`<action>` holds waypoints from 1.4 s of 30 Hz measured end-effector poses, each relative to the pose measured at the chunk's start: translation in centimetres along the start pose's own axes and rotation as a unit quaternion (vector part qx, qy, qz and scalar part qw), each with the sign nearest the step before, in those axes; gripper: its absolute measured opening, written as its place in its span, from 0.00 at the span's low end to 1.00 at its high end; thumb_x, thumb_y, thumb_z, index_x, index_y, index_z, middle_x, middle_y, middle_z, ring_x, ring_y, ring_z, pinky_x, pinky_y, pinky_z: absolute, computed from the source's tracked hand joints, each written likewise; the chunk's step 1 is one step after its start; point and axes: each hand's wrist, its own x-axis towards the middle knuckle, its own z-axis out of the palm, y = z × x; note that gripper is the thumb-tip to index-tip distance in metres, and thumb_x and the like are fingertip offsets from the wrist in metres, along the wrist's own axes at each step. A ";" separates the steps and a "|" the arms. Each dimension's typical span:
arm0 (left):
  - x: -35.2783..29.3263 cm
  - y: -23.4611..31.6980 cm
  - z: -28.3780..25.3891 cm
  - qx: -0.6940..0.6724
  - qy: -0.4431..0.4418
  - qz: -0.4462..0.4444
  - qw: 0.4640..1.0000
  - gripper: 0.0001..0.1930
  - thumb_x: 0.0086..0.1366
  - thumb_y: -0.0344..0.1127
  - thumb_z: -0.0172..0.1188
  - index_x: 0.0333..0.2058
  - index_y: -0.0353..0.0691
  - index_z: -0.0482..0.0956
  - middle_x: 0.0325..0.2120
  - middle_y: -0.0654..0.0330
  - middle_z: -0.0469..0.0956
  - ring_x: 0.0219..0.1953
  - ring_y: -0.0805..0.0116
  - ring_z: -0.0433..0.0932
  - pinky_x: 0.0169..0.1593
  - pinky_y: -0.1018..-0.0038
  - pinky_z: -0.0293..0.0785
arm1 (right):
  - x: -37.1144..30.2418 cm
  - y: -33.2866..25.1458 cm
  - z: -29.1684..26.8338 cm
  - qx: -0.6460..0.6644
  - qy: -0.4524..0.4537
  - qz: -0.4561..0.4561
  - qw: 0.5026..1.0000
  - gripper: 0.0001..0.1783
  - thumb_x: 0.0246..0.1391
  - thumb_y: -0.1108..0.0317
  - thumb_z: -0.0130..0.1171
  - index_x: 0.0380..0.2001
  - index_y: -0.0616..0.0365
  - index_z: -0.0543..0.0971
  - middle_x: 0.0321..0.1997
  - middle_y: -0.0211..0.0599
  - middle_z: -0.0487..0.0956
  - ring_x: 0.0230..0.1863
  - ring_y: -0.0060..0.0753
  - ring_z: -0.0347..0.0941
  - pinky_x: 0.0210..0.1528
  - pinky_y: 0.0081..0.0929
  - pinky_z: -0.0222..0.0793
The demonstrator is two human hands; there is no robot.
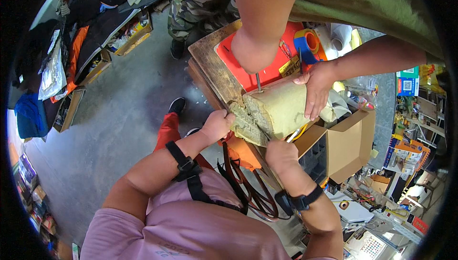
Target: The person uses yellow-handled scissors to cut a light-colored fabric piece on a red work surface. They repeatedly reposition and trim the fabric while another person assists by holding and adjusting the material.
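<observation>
Left fingers grip pale slab, cardboard box near right hand

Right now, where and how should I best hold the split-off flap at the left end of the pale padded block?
Probably by its outer edge, pinched from the left: a split parts the flap from the block, that edge faces outward, and your left hand is at it. The near end looks more awkward, as your right hand is close by.

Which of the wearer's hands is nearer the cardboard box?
Right. The right hand is just left of the box; the left hand is farther left, at the outer edge of the slab.
</observation>
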 end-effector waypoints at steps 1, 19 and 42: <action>0.0 -0.2 -0.1 0.001 -0.002 0.002 1.000 0.15 0.65 0.38 0.48 0.26 0.29 0.69 0.13 0.58 0.67 0.12 0.69 0.66 0.18 0.70 0.62 | -0.8 1.1 1.5 0.007 0.009 0.013 1.000 0.17 0.60 0.62 0.44 0.32 0.57 0.81 0.33 0.43 0.81 0.36 0.42 0.79 0.37 0.37 0.74; -0.7 -0.1 -0.6 0.037 -0.009 -0.012 0.999 0.18 0.65 0.41 0.46 0.25 0.30 0.71 0.12 0.57 0.70 0.11 0.66 0.69 0.19 0.70 0.65 | -2.8 5.6 7.4 0.118 0.057 -0.006 0.991 0.17 0.59 0.57 0.44 0.32 0.59 0.75 0.27 0.49 0.80 0.31 0.50 0.78 0.35 0.44 0.72; -1.9 -1.1 -1.2 0.104 0.034 -0.009 0.994 0.15 0.65 0.42 0.51 0.31 0.32 0.72 0.18 0.58 0.72 0.15 0.67 0.70 0.20 0.71 0.66 | -4.4 7.9 12.4 0.159 0.257 -0.039 0.952 0.17 0.59 0.54 0.47 0.27 0.56 0.70 0.16 0.44 0.76 0.19 0.49 0.74 0.22 0.44 0.69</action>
